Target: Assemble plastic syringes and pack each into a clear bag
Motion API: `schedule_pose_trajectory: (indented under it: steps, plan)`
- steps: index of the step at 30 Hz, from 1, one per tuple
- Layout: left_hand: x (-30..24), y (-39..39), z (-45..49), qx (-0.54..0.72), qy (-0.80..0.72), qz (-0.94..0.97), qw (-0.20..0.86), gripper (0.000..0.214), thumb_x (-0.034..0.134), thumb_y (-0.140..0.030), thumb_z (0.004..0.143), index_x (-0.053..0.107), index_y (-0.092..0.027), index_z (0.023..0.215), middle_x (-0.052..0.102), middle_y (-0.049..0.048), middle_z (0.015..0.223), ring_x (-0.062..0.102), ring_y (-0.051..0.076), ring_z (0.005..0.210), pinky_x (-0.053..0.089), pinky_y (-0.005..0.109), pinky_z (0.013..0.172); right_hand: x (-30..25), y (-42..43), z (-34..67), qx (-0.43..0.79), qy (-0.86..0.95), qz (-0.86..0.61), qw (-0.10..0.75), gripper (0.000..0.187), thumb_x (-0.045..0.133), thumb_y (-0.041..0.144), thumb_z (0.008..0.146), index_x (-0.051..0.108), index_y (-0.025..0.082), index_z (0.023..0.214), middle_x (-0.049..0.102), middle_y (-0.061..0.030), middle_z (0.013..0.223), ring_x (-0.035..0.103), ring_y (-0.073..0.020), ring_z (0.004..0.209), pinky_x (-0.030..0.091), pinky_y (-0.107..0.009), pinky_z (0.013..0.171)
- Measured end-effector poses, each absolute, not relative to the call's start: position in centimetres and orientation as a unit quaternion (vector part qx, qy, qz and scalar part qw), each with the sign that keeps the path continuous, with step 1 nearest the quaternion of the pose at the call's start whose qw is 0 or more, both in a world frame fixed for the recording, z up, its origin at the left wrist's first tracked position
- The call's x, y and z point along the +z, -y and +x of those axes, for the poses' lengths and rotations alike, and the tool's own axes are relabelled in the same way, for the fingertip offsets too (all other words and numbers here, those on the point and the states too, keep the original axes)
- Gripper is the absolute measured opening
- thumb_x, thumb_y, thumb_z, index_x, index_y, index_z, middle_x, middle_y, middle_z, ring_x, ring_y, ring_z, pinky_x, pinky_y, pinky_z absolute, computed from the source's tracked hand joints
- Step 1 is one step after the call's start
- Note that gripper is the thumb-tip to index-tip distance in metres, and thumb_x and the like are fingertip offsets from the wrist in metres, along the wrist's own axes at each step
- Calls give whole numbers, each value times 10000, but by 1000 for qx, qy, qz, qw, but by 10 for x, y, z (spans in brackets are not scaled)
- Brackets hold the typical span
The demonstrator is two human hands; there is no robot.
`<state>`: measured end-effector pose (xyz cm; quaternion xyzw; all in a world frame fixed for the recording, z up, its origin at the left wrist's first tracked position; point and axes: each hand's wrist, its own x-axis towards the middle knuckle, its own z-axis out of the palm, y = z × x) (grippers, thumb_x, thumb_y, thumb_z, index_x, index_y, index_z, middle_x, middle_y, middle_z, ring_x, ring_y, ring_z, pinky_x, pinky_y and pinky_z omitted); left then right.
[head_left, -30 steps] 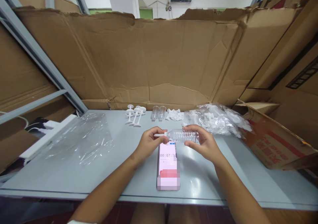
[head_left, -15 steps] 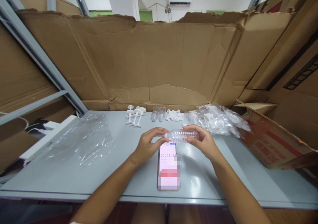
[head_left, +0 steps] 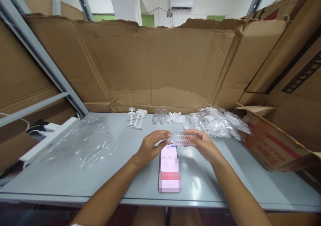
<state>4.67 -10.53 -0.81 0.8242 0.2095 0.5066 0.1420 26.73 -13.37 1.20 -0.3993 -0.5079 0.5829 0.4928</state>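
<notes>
A clear ribbed plastic bottle [head_left: 181, 138] lies sideways between my hands, above the top of a phone. At its narrow left end, my left hand [head_left: 153, 144] pinches with thumb and fingertips; whether a small white cap is under them I cannot tell. My right hand [head_left: 200, 142] is wrapped round the wide end and hides part of it. Beyond them, two similar clear ribbed bottles [head_left: 159, 116] stand side by side. To their left are several white plunger-like rods with round discs [head_left: 137, 118]. A pile of small white caps [head_left: 176, 117] lies to their right.
The phone [head_left: 168, 182] shows a running timer. A clear bag of white parts [head_left: 218, 122] lies at the back right, by a cardboard box [head_left: 276, 142]. Flat plastic film [head_left: 85, 142] and a white power strip [head_left: 50, 139] are at left. A cardboard wall [head_left: 160, 62] closes the back.
My right hand has shifted slightly left and its fingers have closed further round the bottle's wide end. My left hand keeps its pinch on the narrow end.
</notes>
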Motion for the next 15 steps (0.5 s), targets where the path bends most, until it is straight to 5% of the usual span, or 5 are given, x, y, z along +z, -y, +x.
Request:
schedule_pose_trajectory:
  steps: [7, 12, 15]
  plan:
    - [-7, 106, 46, 491, -220, 826, 169, 254, 576, -169, 773, 586, -223, 1020, 649, 74, 1031, 592, 185, 986, 483, 356, 859, 11, 133, 270, 612, 502, -390, 470, 308, 643, 411, 718, 677, 165, 900, 684, -68, 817, 633, -181, 762, 520, -333, 705]
    - [1, 110, 51, 457, -303, 749, 372, 516, 625, -289, 740, 434, -242, 1218, 602, 89, 1088, 584, 198, 983, 474, 344, 850, 11, 133, 270, 580, 502, -405, 498, 274, 671, 374, 702, 665, 174, 889, 671, -51, 837, 633, -174, 747, 530, -338, 700]
    - [1, 110, 54, 430, -328, 682, 493, 320, 534, -356, 801, 505, -187, 1071, 628, 48, 839, 619, 153, 759, 502, 297, 717, 13, 134, 269, 549, 514, -424, 504, 256, 684, 350, 691, 655, 179, 879, 657, -39, 844, 631, -163, 716, 534, -335, 693]
